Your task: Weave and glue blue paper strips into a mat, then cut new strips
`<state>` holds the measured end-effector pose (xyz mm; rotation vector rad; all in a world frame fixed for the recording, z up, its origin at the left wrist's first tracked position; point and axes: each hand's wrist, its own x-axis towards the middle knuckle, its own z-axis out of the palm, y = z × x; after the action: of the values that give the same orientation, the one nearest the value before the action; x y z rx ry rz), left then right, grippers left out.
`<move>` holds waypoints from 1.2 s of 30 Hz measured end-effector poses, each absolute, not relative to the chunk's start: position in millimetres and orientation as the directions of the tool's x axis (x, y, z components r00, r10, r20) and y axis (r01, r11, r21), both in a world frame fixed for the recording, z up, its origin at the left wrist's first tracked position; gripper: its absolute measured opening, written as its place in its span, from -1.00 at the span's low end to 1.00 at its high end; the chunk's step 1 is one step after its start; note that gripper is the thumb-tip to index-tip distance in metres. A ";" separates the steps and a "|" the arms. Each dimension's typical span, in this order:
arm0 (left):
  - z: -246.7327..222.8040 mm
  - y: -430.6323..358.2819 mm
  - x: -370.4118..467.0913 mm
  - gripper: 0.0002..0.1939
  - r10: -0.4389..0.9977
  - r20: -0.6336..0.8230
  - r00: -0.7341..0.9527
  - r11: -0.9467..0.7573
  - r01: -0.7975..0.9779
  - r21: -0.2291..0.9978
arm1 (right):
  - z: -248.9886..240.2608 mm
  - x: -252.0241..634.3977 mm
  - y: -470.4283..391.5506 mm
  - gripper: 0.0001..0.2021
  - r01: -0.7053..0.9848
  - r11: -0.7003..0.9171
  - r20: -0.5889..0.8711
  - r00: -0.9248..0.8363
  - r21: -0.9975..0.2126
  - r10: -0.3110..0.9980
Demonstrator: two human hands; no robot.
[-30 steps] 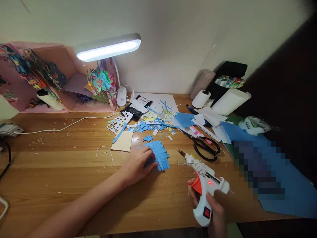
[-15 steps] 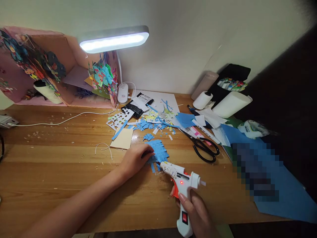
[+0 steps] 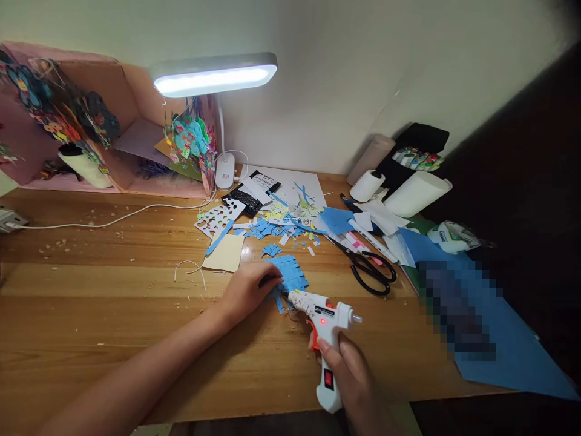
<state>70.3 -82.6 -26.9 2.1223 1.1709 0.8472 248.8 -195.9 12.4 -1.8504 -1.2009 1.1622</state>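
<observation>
My right hand (image 3: pixel 347 363) is wrapped round a white hot glue gun (image 3: pixel 325 327) with an orange trigger and a lit red light. Its nozzle points left, at the lower edge of a blue woven paper piece (image 3: pixel 293 271) lying on the table. My left hand (image 3: pixel 249 287) rests at the left side of that piece, thumb and forefinger closed on its edge; the fingertips are partly hidden. Just above lies a small blue paper fan shape (image 3: pixel 272 249). Loose blue strips (image 3: pixel 280 304) stick out below the woven piece, near the nozzle.
Black-handled scissors (image 3: pixel 374 272) lie right of the paper scraps (image 3: pixel 272 227). A cream card (image 3: pixel 223 253) and white string (image 3: pixel 190 266) are to the left. A lit lamp (image 3: pixel 218 79) hangs over the back, beside a pink box (image 3: pixel 129 181). Blue sheets (image 3: pixel 508 339) cover the right edge.
The glue gun in my right hand has shifted slightly left and up, its nozzle closer to my left fingers. My left hand stays almost still. The view has turned a little.
</observation>
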 end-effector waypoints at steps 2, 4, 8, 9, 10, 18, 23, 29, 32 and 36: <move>-26.8 -82.3 70.2 -0.95 0.872 0.257 0.417 -0.459 0.514 0.725 | 14.3 247.8 -196.9 -0.58 0.367 -0.380 -0.322 0.211 -0.849 0.923; -26.7 -82.4 70.2 -0.95 0.872 0.256 0.416 -0.457 0.512 0.727 | 15.1 247.4 -197.2 -0.57 0.375 -0.398 -0.325 0.245 -0.837 0.914; -26.7 -82.6 70.1 -0.94 0.872 0.252 0.419 -0.456 0.511 0.729 | 15.7 248.2 -196.5 -0.56 0.376 -0.406 -0.333 0.245 -0.833 0.911; -26.8 -82.6 70.1 -0.94 0.872 0.251 0.420 -0.456 0.510 0.729 | 15.6 248.5 -196.3 -0.57 0.372 -0.399 -0.331 0.235 -0.838 0.914; -26.8 -82.6 70.2 -0.94 0.872 0.252 0.421 -0.456 0.510 0.729 | 15.3 248.9 -196.2 -0.57 0.368 -0.396 -0.330 0.231 -0.841 0.915; -25.9 -83.5 70.3 -0.93 0.860 0.270 0.433 -0.482 0.517 0.708 | 6.4 249.1 -199.3 -0.53 0.303 -0.436 -0.366 0.261 -0.847 0.893; -25.0 -83.6 70.4 -0.95 0.857 0.274 0.437 -0.489 0.517 0.702 | 4.6 246.7 -199.8 -0.53 0.227 -0.422 -0.363 0.260 -0.877 0.895; -23.9 -83.3 70.0 -0.94 0.847 0.278 0.452 -0.502 0.511 0.698 | -15.1 258.8 -207.9 -0.57 0.004 -0.423 -0.406 0.276 -0.906 0.871; -23.0 -83.2 69.7 -0.93 0.843 0.277 0.462 -0.507 0.508 0.696 | -25.7 274.5 -209.5 -0.61 -0.134 -0.347 -0.371 0.267 -0.928 0.889; -21.6 -83.6 69.7 -0.92 0.836 0.266 0.480 -0.514 0.512 0.689 | -26.7 291.3 -198.6 -0.64 -0.269 -0.249 -0.314 0.238 -0.930 0.919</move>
<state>69.7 -83.6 -21.6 2.2008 1.1112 0.8071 291.3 -198.6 -26.7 -1.3529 -0.6776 1.3003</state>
